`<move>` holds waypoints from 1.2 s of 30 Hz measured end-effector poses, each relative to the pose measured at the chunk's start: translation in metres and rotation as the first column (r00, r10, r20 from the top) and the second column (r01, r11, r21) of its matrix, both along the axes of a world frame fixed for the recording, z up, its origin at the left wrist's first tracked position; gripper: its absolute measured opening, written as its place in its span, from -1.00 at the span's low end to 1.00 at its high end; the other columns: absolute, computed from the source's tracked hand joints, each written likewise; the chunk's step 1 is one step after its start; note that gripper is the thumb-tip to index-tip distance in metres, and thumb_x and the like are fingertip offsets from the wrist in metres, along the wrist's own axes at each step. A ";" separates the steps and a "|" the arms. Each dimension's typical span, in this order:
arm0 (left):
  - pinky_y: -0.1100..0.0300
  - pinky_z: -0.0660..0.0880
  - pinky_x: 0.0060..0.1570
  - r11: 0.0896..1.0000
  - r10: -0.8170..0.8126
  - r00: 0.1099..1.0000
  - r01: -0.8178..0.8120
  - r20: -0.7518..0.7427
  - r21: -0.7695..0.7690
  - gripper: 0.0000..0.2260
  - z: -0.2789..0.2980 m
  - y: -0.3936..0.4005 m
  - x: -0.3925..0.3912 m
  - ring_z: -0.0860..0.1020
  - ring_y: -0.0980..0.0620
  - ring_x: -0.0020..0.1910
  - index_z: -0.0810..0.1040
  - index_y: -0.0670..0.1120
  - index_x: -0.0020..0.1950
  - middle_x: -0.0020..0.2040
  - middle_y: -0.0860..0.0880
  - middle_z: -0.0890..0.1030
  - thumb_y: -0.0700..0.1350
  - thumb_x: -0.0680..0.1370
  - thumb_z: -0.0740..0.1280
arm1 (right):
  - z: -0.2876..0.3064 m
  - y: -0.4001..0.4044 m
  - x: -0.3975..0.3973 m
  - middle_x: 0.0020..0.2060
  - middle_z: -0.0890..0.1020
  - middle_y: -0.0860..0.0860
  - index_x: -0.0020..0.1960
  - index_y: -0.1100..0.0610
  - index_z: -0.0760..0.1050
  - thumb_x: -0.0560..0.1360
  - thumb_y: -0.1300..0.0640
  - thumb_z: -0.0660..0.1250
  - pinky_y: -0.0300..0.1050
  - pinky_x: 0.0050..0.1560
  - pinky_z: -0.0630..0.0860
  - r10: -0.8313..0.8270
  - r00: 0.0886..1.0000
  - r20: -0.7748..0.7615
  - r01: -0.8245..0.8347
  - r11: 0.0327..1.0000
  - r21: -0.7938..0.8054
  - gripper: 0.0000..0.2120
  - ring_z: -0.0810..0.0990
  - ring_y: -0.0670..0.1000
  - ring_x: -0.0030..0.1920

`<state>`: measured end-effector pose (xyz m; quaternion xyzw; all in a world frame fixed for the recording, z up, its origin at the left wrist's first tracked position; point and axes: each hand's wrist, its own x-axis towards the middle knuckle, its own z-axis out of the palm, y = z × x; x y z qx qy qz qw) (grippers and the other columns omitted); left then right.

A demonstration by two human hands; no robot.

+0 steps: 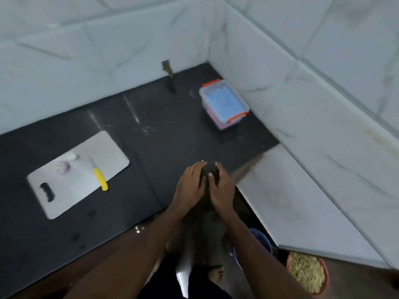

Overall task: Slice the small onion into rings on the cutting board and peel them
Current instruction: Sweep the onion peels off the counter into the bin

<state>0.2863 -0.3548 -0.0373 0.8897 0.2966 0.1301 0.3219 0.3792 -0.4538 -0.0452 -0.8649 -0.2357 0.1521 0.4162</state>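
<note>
Dark countertop (168, 134) is bearing the cutting board (108, 147); onion pieces (63, 167) are lying there beside the knife (99, 177), well apart from left hand (190, 186) and right hand (222, 188), both hovering empty, fingers extended.

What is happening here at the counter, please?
A person stands at a dark counter. The left hand and right hand are held together over its edge, holding nothing. On the grey cutting board to the left lie onion pieces and a yellow-handled knife, untouched. A lidded plastic box sits in the corner.
</note>
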 end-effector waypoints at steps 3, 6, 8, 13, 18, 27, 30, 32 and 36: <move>0.07 0.39 0.57 0.995 0.075 0.996 -0.078 0.046 0.067 -0.51 0.014 0.050 -0.038 0.46 -0.02 0.54 0.41 -0.08 0.63 0.58 -0.05 0.49 -0.12 0.68 0.32 | 0.003 0.047 -0.016 0.37 0.60 0.06 0.42 0.04 0.51 0.61 -0.03 0.29 0.26 0.45 0.36 -0.088 0.993 0.077 0.097 0.988 -0.122 -0.60 0.54 0.13 0.40; 0.00 0.40 0.57 0.974 0.204 0.978 -0.206 0.031 0.096 -0.47 0.020 0.099 -0.084 0.44 -0.08 0.55 0.39 -0.09 0.63 0.58 -0.09 0.47 -0.09 0.65 0.35 | 0.012 0.082 -0.046 0.44 0.49 0.17 0.37 0.04 0.54 0.53 -0.01 0.41 0.29 0.42 0.35 -0.111 0.974 0.199 0.170 0.935 -0.311 -0.58 0.43 0.29 0.43; -0.01 0.39 0.56 0.947 0.311 0.950 -0.312 0.027 0.079 -0.48 0.016 0.128 -0.121 0.44 -0.09 0.54 0.41 -0.09 0.61 0.57 -0.10 0.48 -0.10 0.64 0.37 | 0.020 0.107 -0.073 0.44 0.44 0.16 0.35 0.00 0.54 0.48 -0.01 0.45 0.24 0.34 0.42 0.011 0.962 0.274 0.078 0.947 -0.313 -0.56 0.41 0.29 0.38; -0.03 0.49 0.45 0.852 0.517 0.855 -0.519 0.048 0.071 -0.52 0.011 0.183 -0.215 0.50 -0.07 0.46 0.48 -0.05 0.54 0.49 -0.02 0.55 -0.18 0.61 0.40 | 0.026 0.191 -0.140 0.25 0.50 0.02 0.33 0.00 0.53 0.54 -0.01 0.40 0.02 0.28 0.49 0.424 0.876 0.230 -0.382 0.901 -0.205 -0.63 0.49 0.08 0.24; 0.00 0.44 0.49 0.690 0.722 0.692 -0.718 -0.007 0.090 -0.41 0.000 0.218 -0.295 0.42 -0.08 0.49 0.39 -0.09 0.55 0.52 -0.03 0.46 -0.04 0.57 0.50 | 0.015 0.265 -0.200 0.18 0.57 0.03 0.32 0.09 0.56 0.55 0.00 0.41 0.01 0.19 0.57 0.647 0.755 0.105 -0.624 0.759 -0.186 -0.63 0.56 0.08 0.23; -0.09 0.39 0.55 0.687 0.721 0.671 -0.725 -0.173 0.050 -0.17 -0.028 0.250 -0.332 0.38 -0.16 0.54 0.32 -0.14 0.59 0.57 -0.13 0.40 0.20 0.48 0.57 | 0.002 0.302 -0.234 0.09 0.56 0.06 0.19 0.14 0.56 0.58 0.06 0.38 -0.04 -0.01 0.58 0.678 0.720 0.148 -0.602 0.716 -0.354 -0.77 0.59 0.08 0.08; -0.06 0.36 0.55 0.717 0.694 0.706 -0.696 -0.144 0.045 -0.17 -0.027 0.261 -0.334 0.41 -0.14 0.53 0.35 -0.12 0.57 0.54 -0.09 0.45 0.19 0.45 0.60 | 0.001 0.307 -0.207 0.01 0.59 0.06 0.12 0.14 0.62 0.52 0.13 0.41 -0.11 -0.05 0.53 0.579 0.804 0.136 -0.528 0.800 -0.284 -0.81 0.60 0.07 -0.01; -0.01 0.34 0.55 0.722 0.687 0.712 -0.691 -0.143 0.031 -0.16 -0.026 0.266 -0.336 0.40 -0.13 0.53 0.36 -0.11 0.57 0.53 -0.07 0.46 0.19 0.43 0.62 | 0.000 0.310 -0.178 -0.06 0.60 0.09 0.04 0.17 0.64 0.49 0.18 0.43 -0.12 -0.05 0.49 0.446 0.885 0.131 -0.415 0.885 -0.214 -0.86 0.60 0.09 -0.07; 0.00 0.32 0.55 0.717 0.689 0.708 -0.697 -0.154 0.003 -0.13 -0.016 0.267 -0.333 0.38 -0.11 0.55 0.37 -0.10 0.59 0.55 -0.05 0.46 0.16 0.42 0.66 | -0.009 0.313 -0.120 -0.09 0.60 0.12 -0.01 0.19 0.65 0.49 0.22 0.44 -0.07 -0.02 0.52 0.285 0.951 0.120 -0.259 0.947 -0.193 -0.90 0.62 0.14 -0.08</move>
